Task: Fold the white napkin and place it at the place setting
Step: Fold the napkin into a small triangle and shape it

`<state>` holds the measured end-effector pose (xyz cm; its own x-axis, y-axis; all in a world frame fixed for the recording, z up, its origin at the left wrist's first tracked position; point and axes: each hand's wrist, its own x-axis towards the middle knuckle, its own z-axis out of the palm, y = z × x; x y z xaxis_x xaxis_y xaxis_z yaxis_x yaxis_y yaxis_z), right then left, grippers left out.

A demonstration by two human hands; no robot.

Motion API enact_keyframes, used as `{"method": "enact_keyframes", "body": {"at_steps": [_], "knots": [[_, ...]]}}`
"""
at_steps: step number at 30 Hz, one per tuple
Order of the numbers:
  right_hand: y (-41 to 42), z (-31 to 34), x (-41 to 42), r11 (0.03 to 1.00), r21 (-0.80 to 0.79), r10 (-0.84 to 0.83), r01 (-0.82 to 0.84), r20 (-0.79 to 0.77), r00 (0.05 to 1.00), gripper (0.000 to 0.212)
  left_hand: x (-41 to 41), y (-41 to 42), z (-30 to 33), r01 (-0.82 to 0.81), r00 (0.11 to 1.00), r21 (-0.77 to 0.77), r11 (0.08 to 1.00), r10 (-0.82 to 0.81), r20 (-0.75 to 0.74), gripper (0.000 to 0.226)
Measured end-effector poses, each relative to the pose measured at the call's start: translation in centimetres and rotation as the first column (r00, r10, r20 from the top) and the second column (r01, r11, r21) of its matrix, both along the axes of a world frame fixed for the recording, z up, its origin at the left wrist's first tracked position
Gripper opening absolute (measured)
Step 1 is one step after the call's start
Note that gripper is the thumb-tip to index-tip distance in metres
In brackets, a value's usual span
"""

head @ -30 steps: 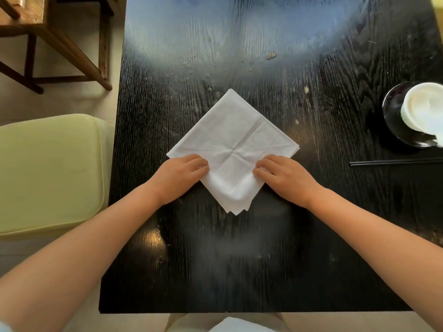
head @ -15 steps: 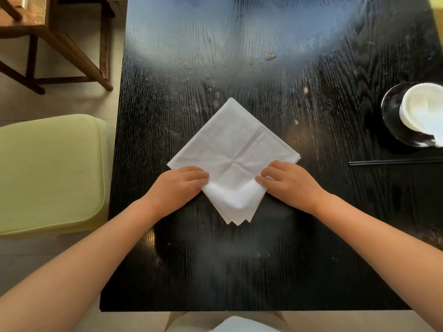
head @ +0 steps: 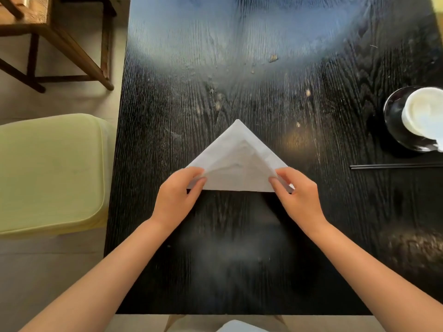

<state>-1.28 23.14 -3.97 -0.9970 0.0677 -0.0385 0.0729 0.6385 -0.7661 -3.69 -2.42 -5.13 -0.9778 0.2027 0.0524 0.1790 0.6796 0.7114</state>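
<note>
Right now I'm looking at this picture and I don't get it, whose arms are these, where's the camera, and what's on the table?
There is no machine here. The arms belong to a person wearing a camera on the head, so the view looks down over a black table. The left hand and right hand each pinch a corner of a white napkin, folded into a triangle pointing away. At the right edge a white cup sits on a dark saucer, with black chopsticks nearer the person. Beside the table are a pale green seat and a wooden chair.
</note>
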Motion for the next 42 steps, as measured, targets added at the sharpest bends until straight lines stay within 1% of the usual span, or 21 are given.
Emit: {"method": "enact_keyframes", "body": {"at_steps": [3,6,9,12,14,18,24,26,28,29,31,33,34,35,37,42], "knots": [[-0.8,-0.4,-1.5,0.996,0.014,-0.084,0.084,0.018,0.996,0.008,-1.3,1.0,0.0,-0.059,0.998,-0.023,0.998,0.058,-0.019,0.011],[-1.5,-1.0,-2.9,0.982,0.119,-0.148,0.150,-0.027,0.989,0.009,-2.5,1.8,-0.2,-0.095,0.995,-0.067,0.993,0.092,-0.040,0.010],[-1.8,-1.6,-4.1,0.954,0.233,-0.184,0.186,-0.029,0.982,0.010,-3.7,2.2,-0.5,-0.100,0.994,-0.135,0.986,0.092,-0.062,0.011],[-1.8,-2.2,-4.9,0.936,0.290,-0.209,0.199,0.004,0.978,0.014,-4.6,2.4,-1.1,-0.092,0.994,-0.212,0.973,0.079,-0.070,0.014],[-1.8,-2.4,-5.3,0.924,0.317,-0.221,0.213,-0.011,0.975,0.015,-4.9,2.4,-1.4,-0.092,0.995,-0.242,0.966,0.077,-0.068,0.017],[-1.8,-2.8,-5.6,0.907,0.356,-0.226,0.227,-0.045,0.973,0.016,-4.9,2.3,-2.0,-0.100,0.994,-0.244,0.965,0.083,-0.077,0.020],[-1.9,-3.5,-5.8,0.829,0.522,-0.194,0.199,-0.065,0.979,0.018,-4.4,2.2,-2.3,-0.093,0.989,-0.289,0.953,0.054,-0.140,0.020],[-2.0,-3.3,-5.7,0.802,0.563,-0.172,0.199,-0.102,0.980,0.019,-4.3,2.3,-2.4,-0.102,0.983,-0.348,0.932,0.040,-0.180,0.029],[-2.0,-3.0,-5.3,0.785,0.584,-0.119,0.206,-0.183,0.976,0.029,-4.1,2.6,-2.3,-0.070,0.982,-0.445,0.893,-0.017,-0.189,0.043],[-2.1,-2.9,-5.0,0.781,0.595,-0.067,0.190,-0.222,0.973,0.035,-4.0,2.9,-2.3,-0.035,0.980,-0.476,0.879,-0.063,-0.190,0.049],[-2.9,-3.0,-4.4,0.774,0.628,0.089,0.081,-0.234,0.968,0.046,-4.0,4.2,-2.2,0.069,0.968,-0.516,0.854,-0.182,-0.172,0.055],[-4.1,-3.5,-4.3,0.747,0.661,0.228,-0.073,-0.152,0.962,0.049,-4.2,5.8,-2.5,0.171,0.952,-0.546,0.820,-0.281,-0.123,0.055],[-4.6,-3.8,-4.4,0.727,0.673,0.263,-0.139,-0.086,0.961,0.050,-4.3,6.5,-2.8,0.206,0.948,-0.562,0.801,-0.307,-0.089,0.054],[-5.0,-4.0,-4.5,0.715,0.673,0.272,-0.192,-0.015,0.962,0.050,-4.5,7.0,-3.1,0.232,0.948,-0.583,0.779,-0.316,-0.045,0.054],[-5.2,-4.6,-5.0,0.720,0.643,0.260,-0.259,0.096,0.961,0.051,-4.7,7.2,-4.0,0.252,0.955,-0.603,0.756,-0.294,0.031,0.056],[-5.1,-5.0,-5.1,0.706,0.639,0.261,-0.306,0.166,0.951,0.053,-5.0,7.1,-4.7,0.270,0.954,-0.599,0.754,-0.292,0.062,0.058]]}}
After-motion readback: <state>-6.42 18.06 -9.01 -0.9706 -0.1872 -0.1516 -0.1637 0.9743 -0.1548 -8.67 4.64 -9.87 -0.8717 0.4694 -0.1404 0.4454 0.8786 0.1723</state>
